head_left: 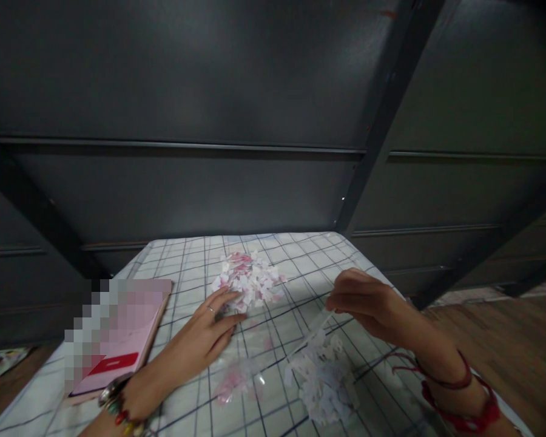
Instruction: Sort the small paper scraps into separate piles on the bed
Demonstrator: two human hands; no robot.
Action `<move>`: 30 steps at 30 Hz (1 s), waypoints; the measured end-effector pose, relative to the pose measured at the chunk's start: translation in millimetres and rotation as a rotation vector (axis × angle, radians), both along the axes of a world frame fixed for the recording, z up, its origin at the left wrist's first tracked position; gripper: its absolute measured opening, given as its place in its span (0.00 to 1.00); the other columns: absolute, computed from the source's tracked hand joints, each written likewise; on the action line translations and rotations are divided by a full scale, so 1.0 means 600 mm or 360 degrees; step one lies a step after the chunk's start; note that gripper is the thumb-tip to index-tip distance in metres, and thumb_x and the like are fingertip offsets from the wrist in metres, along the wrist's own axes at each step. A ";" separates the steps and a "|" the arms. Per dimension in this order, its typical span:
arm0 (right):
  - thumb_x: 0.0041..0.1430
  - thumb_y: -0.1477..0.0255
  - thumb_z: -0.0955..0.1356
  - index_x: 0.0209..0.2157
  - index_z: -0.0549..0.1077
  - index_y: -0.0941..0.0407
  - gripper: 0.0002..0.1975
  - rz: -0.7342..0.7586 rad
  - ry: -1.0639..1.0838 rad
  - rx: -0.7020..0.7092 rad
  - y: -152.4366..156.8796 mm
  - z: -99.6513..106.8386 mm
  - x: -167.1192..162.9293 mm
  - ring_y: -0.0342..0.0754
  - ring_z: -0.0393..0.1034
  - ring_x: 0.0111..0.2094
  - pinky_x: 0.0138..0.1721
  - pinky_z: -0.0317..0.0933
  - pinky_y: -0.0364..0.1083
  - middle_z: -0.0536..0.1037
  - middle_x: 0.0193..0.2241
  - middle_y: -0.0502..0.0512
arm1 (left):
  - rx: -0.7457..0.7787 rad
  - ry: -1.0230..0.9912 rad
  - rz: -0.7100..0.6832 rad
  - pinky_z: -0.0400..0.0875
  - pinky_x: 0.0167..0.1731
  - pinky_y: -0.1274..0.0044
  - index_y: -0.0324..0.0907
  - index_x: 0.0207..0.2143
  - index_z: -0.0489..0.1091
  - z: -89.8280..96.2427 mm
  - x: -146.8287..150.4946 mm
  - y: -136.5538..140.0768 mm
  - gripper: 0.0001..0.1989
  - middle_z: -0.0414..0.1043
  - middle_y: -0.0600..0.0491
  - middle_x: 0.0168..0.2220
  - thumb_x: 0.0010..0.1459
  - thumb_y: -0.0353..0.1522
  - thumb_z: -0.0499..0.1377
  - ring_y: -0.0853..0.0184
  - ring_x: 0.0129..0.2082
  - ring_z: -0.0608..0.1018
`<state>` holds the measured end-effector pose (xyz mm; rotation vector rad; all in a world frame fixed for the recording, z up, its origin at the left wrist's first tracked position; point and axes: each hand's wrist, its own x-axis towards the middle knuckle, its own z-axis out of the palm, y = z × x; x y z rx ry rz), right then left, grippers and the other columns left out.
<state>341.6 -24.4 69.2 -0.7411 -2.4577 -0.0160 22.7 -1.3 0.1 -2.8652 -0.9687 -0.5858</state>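
One left hand [205,332], half open and gripping nothing visible, is touching our loose paper pile [253,282], where many pieces are remaining unbagged; white scraps [328,388] are apparently sitting inside a clear bag [316,326], whose edge our right hand [368,303] is pinching.

It's a plain room; home or workshop, I can't tell. Behind the checked table [300,252] is a dark wall [186,194], beside it wood-look floor [505,340].

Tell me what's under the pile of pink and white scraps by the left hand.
Checked tablecloth shows around the pile of scraps, so it likely runs beneath. Whatever lies directly under them is covered and can't be seen. The left hand also hides part of the near edge.
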 end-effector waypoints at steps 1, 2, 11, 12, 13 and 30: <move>0.59 0.84 0.59 0.32 0.71 0.57 0.12 0.0027 0.0013 0.0008 0.000 -0.001 -0.001 0.42 0.62 0.32 0.35 0.56 0.44 0.71 0.26 0.52 | 0.0005 -0.0005 0.0002 0.58 0.55 0.59 0.45 0.48 0.67 0.000 0.000 0.001 0.17 0.54 0.47 0.57 0.59 0.24 0.48 0.56 0.60 0.55; 0.58 0.84 0.59 0.32 0.71 0.57 0.13 0.0062 0.0009 0.0008 0.000 -0.002 -0.001 0.42 0.62 0.33 0.36 0.56 0.44 0.71 0.27 0.52 | 0.0010 -0.0010 0.0004 0.58 0.55 0.59 0.45 0.48 0.67 -0.001 -0.001 0.001 0.17 0.54 0.46 0.57 0.59 0.24 0.48 0.55 0.60 0.55; 0.60 0.82 0.59 0.31 0.71 0.56 0.13 0.0043 0.0026 -0.0152 -0.001 0.005 0.007 0.42 0.63 0.34 0.38 0.56 0.44 0.72 0.28 0.51 | 0.0044 -0.0026 0.0006 0.60 0.54 0.60 0.43 0.46 0.69 0.001 0.000 0.002 0.17 0.55 0.45 0.56 0.59 0.24 0.48 0.54 0.59 0.56; 0.60 0.81 0.59 0.31 0.72 0.56 0.13 0.0031 0.0044 -0.0141 0.000 0.004 0.005 0.42 0.63 0.35 0.38 0.57 0.44 0.73 0.28 0.51 | 0.0050 -0.0024 0.0005 0.60 0.54 0.60 0.43 0.46 0.69 0.001 0.000 0.001 0.17 0.55 0.45 0.56 0.59 0.24 0.48 0.54 0.59 0.56; 0.60 0.81 0.59 0.31 0.72 0.56 0.13 0.0032 0.0051 -0.0127 0.000 0.004 0.002 0.42 0.63 0.35 0.39 0.57 0.44 0.73 0.29 0.51 | 0.0055 -0.0023 0.0003 0.60 0.54 0.60 0.43 0.46 0.69 0.001 -0.001 0.001 0.17 0.55 0.45 0.56 0.59 0.24 0.48 0.53 0.59 0.56; 0.58 0.82 0.57 0.32 0.70 0.58 0.13 -0.0621 -0.0318 0.0392 0.002 -0.007 -0.045 0.43 0.60 0.25 0.28 0.52 0.44 0.71 0.23 0.51 | 0.0132 -0.0139 0.0134 0.61 0.53 0.60 0.44 0.45 0.69 0.000 -0.016 0.001 0.15 0.56 0.46 0.55 0.60 0.27 0.48 0.55 0.58 0.58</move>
